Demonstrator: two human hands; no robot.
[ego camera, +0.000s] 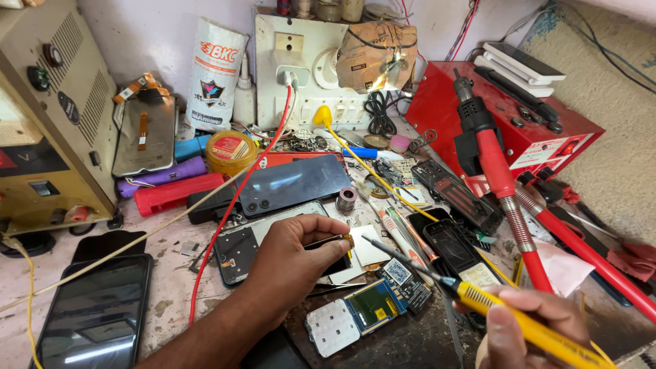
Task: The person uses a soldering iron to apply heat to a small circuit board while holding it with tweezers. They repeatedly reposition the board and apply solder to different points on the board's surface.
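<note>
The left hand (pixel 290 256) pinches a small brass part (pixel 348 240) at its fingertips, above the opened phone (pixel 240 247); the right hand (pixel 526 328) is clenched round a yellow soldering iron (pixel 492 307), its tip (pixel 365 238) just beside that part (contact unclear); a slip could, I judge, burn the fingers or scorch the keypad board (pixel 362 311) lying below, since both sit close to the tip.

Left: your left hand (pixel 294 256) lies on the open phone (pixel 273 239).
Right: your right hand (pixel 526 328) holds the iron (pixel 478 297).
Between: the board (pixel 372 307) lies below the iron's tip.
Behind: the station (pixel 512 116) stands right of the switchboard (pixel 307 68).
</note>
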